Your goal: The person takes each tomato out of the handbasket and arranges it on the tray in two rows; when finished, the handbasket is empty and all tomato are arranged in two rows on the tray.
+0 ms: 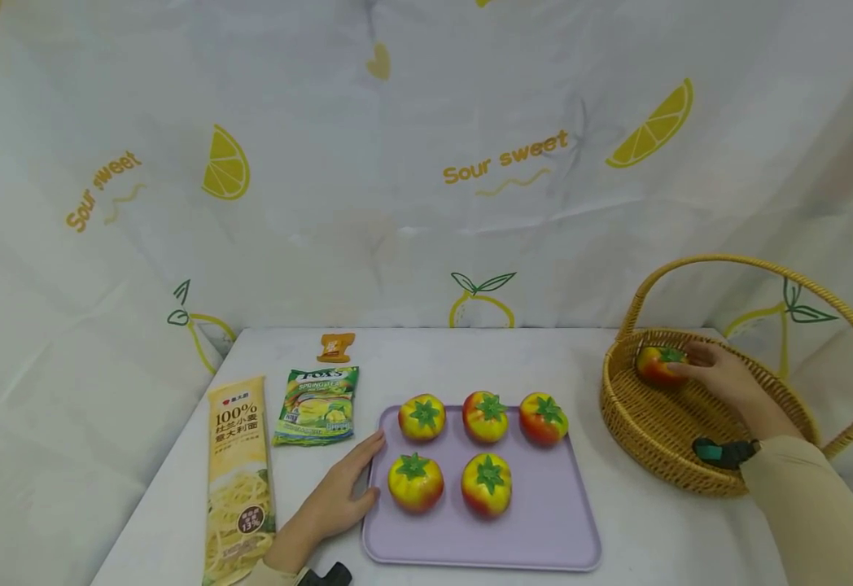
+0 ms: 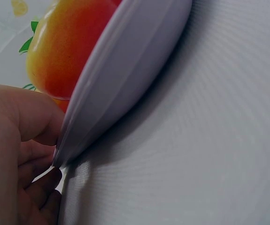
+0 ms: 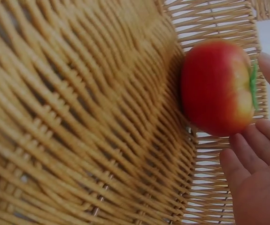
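Inside the wicker basket (image 1: 639, 443), a red-and-yellow tomato (image 3: 214, 89) with a green leafy top sits against the wall. My right hand (image 1: 727, 378) reaches in beside it, fingers spread near its underside and thumb by the leafy top in the right wrist view. On the table, a lilac tray (image 1: 544, 521) bears several similar tomatoes, three in a back row and two in front, such as one at front left (image 1: 415, 484). At the tray's left edge, my left hand (image 1: 334, 496) touches the rim with extended fingers and thumb.
Left of the tray lie a long pasta packet (image 1: 239, 480), a green Fox's candy bag (image 1: 317, 407) and a small orange-brown wrapped piece (image 1: 335, 347). The basket's tall handle (image 1: 756, 260) arches over its opening. A lemon-printed white cloth (image 1: 324, 244) hangs behind the table.
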Action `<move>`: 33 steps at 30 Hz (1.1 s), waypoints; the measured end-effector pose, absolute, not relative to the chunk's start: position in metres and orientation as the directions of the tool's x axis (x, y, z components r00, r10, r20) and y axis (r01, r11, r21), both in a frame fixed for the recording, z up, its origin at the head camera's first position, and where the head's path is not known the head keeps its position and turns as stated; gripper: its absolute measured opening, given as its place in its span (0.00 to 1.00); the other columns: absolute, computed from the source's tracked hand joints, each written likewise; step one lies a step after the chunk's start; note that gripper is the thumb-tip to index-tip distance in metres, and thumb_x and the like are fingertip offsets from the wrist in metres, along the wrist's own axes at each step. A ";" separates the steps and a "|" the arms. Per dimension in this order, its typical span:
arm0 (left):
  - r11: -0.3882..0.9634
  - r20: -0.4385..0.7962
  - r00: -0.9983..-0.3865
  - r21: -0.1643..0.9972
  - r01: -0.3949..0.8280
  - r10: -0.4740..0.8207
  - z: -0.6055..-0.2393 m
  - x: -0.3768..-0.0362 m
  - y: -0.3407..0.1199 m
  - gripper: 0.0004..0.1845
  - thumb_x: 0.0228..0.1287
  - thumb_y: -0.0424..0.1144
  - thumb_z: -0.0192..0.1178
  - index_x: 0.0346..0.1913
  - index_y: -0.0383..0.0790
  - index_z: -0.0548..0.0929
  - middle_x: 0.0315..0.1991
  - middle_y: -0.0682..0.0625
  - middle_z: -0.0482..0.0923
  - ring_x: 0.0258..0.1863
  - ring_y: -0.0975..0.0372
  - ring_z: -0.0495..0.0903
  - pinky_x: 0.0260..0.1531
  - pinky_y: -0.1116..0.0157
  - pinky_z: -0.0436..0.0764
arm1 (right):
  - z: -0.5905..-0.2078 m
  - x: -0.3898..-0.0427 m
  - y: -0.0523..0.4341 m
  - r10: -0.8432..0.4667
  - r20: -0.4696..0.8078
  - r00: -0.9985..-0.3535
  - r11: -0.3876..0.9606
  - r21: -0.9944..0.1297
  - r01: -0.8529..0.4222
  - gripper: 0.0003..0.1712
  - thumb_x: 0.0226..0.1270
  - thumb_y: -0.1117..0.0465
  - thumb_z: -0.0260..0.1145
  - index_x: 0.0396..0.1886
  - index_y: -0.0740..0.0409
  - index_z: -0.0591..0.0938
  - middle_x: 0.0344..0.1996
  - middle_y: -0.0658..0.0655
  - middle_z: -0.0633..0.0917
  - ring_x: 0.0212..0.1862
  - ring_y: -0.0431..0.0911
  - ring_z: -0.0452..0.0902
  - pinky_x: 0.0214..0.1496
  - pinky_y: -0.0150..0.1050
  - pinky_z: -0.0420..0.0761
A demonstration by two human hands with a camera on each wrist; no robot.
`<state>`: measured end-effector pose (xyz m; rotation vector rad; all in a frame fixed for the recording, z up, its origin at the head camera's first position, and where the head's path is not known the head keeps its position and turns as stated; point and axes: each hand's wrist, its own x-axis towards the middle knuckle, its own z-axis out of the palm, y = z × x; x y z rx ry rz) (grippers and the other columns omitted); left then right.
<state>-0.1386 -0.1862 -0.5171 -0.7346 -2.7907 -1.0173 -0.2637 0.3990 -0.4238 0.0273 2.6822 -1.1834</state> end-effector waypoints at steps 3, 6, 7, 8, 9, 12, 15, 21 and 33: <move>0.662 0.241 -0.879 0.584 0.469 0.411 -0.517 -0.138 -0.186 0.36 0.53 0.35 0.60 0.68 0.37 0.66 0.71 0.47 0.61 0.69 0.55 0.63 0.67 0.51 0.66 | -0.426 -0.266 0.400 -0.061 -0.201 -0.978 0.702 -0.705 0.101 0.54 0.68 0.42 0.55 0.71 0.76 0.41 0.66 0.84 0.49 0.66 0.77 0.46 0.63 0.71 0.58; 0.658 0.237 -0.880 0.591 0.466 0.411 -0.516 -0.138 -0.186 0.36 0.53 0.34 0.59 0.68 0.37 0.66 0.71 0.47 0.61 0.69 0.55 0.63 0.67 0.51 0.66 | -0.427 -0.267 0.400 -0.052 -0.221 -0.974 0.734 -0.670 0.113 0.55 0.67 0.40 0.55 0.70 0.78 0.41 0.65 0.85 0.49 0.65 0.78 0.47 0.62 0.71 0.59; 0.656 0.238 -0.879 0.592 0.468 0.413 -0.516 -0.138 -0.185 0.36 0.53 0.34 0.59 0.68 0.37 0.66 0.71 0.47 0.61 0.69 0.55 0.63 0.67 0.50 0.66 | -0.428 -0.268 0.400 -0.050 -0.228 -0.972 0.743 -0.660 0.116 0.56 0.67 0.40 0.55 0.70 0.79 0.41 0.65 0.86 0.50 0.64 0.78 0.48 0.61 0.71 0.60; 0.655 0.239 -0.878 0.591 0.470 0.414 -0.516 -0.138 -0.185 0.36 0.53 0.34 0.59 0.68 0.36 0.66 0.71 0.47 0.61 0.69 0.55 0.63 0.67 0.50 0.66 | -0.428 -0.268 0.400 -0.052 -0.236 -0.970 0.747 -0.654 0.119 0.56 0.67 0.40 0.55 0.69 0.80 0.41 0.64 0.86 0.50 0.64 0.78 0.48 0.61 0.71 0.60; 0.655 0.241 -0.877 0.590 0.472 0.416 -0.516 -0.138 -0.185 0.36 0.53 0.34 0.59 0.68 0.36 0.66 0.71 0.47 0.61 0.69 0.55 0.63 0.67 0.50 0.66 | -0.429 -0.269 0.400 -0.055 -0.242 -0.969 0.752 -0.648 0.119 0.56 0.67 0.40 0.55 0.69 0.80 0.40 0.64 0.86 0.50 0.63 0.78 0.49 0.61 0.71 0.60; 0.655 0.248 -0.874 0.584 0.480 0.419 -0.516 -0.138 -0.186 0.36 0.52 0.34 0.59 0.68 0.36 0.66 0.71 0.46 0.61 0.69 0.54 0.63 0.67 0.51 0.66 | -0.430 -0.269 0.400 -0.061 -0.249 -0.967 0.754 -0.646 0.119 0.56 0.68 0.41 0.55 0.69 0.81 0.39 0.63 0.87 0.50 0.63 0.78 0.49 0.61 0.71 0.60; 0.655 0.252 -0.873 0.582 0.482 0.418 -0.516 -0.138 -0.186 0.36 0.52 0.35 0.59 0.68 0.36 0.66 0.71 0.46 0.61 0.69 0.54 0.63 0.67 0.51 0.66 | -0.431 -0.270 0.399 -0.057 -0.251 -0.966 0.744 -0.656 0.126 0.56 0.68 0.42 0.55 0.69 0.80 0.37 0.64 0.87 0.49 0.63 0.78 0.49 0.61 0.70 0.61; 0.651 0.246 -0.875 0.590 0.477 0.417 -0.515 -0.138 -0.185 0.36 0.52 0.34 0.59 0.68 0.36 0.66 0.71 0.46 0.61 0.69 0.54 0.63 0.67 0.51 0.66 | -0.435 -0.269 0.397 -0.053 -0.242 -0.969 0.726 -0.676 0.129 0.57 0.67 0.42 0.56 0.69 0.78 0.36 0.63 0.87 0.49 0.62 0.77 0.51 0.60 0.68 0.64; 0.659 0.224 -0.885 0.600 0.454 0.407 -0.516 -0.138 -0.186 0.36 0.53 0.35 0.60 0.69 0.38 0.65 0.72 0.49 0.60 0.70 0.56 0.62 0.67 0.52 0.65 | -0.428 -0.268 0.398 -0.034 -0.165 -0.986 0.768 -0.635 0.080 0.54 0.66 0.42 0.57 0.70 0.78 0.43 0.62 0.86 0.55 0.60 0.77 0.56 0.57 0.68 0.68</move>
